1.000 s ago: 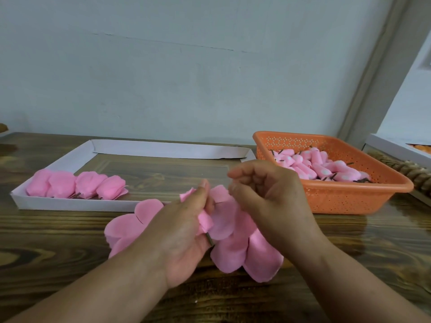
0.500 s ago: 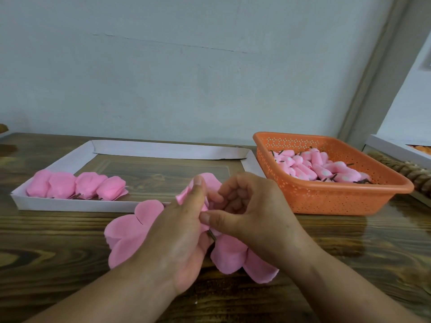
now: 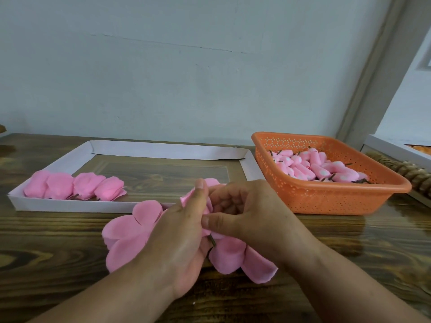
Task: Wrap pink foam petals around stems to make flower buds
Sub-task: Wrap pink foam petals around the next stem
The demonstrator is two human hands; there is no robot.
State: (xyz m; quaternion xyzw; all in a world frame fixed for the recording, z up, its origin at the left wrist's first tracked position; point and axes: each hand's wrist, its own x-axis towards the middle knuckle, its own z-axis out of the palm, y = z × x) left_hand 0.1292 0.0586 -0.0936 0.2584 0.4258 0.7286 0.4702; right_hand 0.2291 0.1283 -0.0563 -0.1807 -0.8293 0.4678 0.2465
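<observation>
Both hands meet over the table's middle on one pink foam bud (image 3: 211, 184) with a short brown stem (image 3: 212, 241) poking out below. My left hand (image 3: 179, 238) grips the bud from the left, thumb pointing up along it. My right hand (image 3: 247, 213) curls round the petal from the right, thumb pressing it against the bud. Loose pink foam petals (image 3: 130, 231) lie flat on the table under my hands, more of them (image 3: 235, 255) to the right. Most of the bud is hidden by my fingers.
A white cardboard tray (image 3: 70, 205) at the left holds several finished pink buds (image 3: 74, 186). An orange plastic basket (image 3: 331, 197) at the right holds several small pink cores on stems (image 3: 321, 170). A wall stands close behind the wooden table (image 3: 46, 241).
My right hand has come down from above the petals and closed in against my left hand, folding a petal round the bud. The bud has risen slightly.
</observation>
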